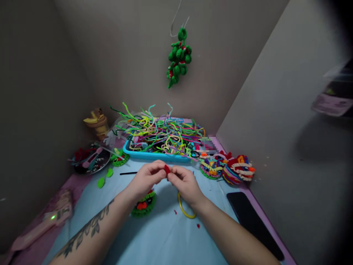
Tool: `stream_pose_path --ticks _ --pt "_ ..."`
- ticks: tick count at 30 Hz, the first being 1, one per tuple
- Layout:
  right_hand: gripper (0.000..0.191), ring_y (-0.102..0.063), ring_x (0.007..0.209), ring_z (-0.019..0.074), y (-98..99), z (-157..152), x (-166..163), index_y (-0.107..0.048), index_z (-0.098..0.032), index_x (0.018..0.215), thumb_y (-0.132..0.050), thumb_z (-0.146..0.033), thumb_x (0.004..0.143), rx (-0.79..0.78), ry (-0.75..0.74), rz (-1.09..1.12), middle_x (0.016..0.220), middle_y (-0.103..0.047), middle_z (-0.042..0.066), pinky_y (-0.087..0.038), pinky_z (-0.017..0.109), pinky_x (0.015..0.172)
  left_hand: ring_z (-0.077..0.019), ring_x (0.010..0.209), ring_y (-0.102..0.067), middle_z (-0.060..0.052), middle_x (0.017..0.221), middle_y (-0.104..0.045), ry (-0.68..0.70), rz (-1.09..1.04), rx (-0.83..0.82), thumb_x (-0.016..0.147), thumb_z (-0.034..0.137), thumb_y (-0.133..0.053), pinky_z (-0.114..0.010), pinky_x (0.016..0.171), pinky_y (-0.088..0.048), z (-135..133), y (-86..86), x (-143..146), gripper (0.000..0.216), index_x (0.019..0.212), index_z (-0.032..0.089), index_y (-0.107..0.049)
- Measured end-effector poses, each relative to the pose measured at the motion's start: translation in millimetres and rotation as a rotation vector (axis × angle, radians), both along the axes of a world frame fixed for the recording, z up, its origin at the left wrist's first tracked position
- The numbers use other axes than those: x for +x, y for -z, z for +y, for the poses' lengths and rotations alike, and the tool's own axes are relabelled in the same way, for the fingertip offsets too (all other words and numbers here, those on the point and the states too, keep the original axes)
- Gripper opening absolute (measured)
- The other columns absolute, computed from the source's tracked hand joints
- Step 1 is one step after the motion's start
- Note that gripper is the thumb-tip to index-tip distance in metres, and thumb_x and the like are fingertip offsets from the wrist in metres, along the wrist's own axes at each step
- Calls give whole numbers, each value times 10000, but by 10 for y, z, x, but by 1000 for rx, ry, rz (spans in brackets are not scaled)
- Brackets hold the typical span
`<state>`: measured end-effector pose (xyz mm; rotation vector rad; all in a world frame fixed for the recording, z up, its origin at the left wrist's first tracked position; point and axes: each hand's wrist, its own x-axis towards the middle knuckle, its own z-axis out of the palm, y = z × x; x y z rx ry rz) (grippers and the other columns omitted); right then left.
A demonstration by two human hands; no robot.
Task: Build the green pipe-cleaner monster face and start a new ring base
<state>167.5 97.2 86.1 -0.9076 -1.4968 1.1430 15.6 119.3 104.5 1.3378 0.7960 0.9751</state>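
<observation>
Above the middle of the table, my left hand [150, 177] and my right hand [186, 184] meet, fingertips pinched on a small red piece [167, 169] between them. Its kind is hard to make out. Under my left wrist lies a round green pipe-cleaner figure [143, 207] with orange and black parts, partly covered by the arm. A yellow loop [185, 210] rests on the cloth below my right hand. Close by lie small red scraps [198, 226]. Just left of my left hand is a thin black stick [128, 173].
Behind my hands stands a blue tray [157, 157] heaped with colourful pipe cleaners [171, 132]. Colourful figures [238, 169] and a dark phone-like slab [253, 222] lie right. Left are a metal bowl [103, 162], green pieces [101, 182] and a pink device [41, 230] with a green light.
</observation>
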Motion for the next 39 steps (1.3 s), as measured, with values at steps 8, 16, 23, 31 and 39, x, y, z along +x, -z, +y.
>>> stream_pose_path --ticks 8,16,23,31,39 --pt "223 -583 832 197 -148 705 774 -696 -173 833 -495 -265 862 290 544 -611 851 -668 71 -437 314 768 -110 605 -486 -12 695 -567 -149 -166 -64 708 408 -703 -199 505 -384 65 -129 -113 261 711 167 -604" --pt "233 -451 1038 276 53 1468 703 -742 -174 903 -545 -162 779 127 465 -1331 1072 -602 150 -371 346 843 -89 565 -496 -2 642 -581 -210 -257 -151 659 418 -753 -193 514 -400 103 -236 -222 305 715 156 -607" --pt "173 -482 985 272 169 1636 731 -739 -130 744 -572 -100 709 135 490 -1240 1014 -612 176 -382 340 811 -80 583 -501 3 662 -573 -201 -303 -171 668 401 -751 -180 527 -416 106 -292 -273 297 723 154 -596" --pt "199 -575 875 182 -26 1619 1040 -663 -145 748 -499 -250 789 298 615 -802 869 -646 75 -444 294 794 -82 607 -517 5 710 -569 -195 -322 -204 704 376 -723 -177 529 -427 120 -240 -270 264 761 162 -580" --pt "172 -575 825 190 -230 1232 947 -646 -164 826 -527 -288 831 627 883 -393 842 -615 67 -462 336 757 -103 686 -550 -2 762 -585 -270 -256 -241 684 382 -726 -202 600 -458 120 -204 -191 270 778 162 -601"
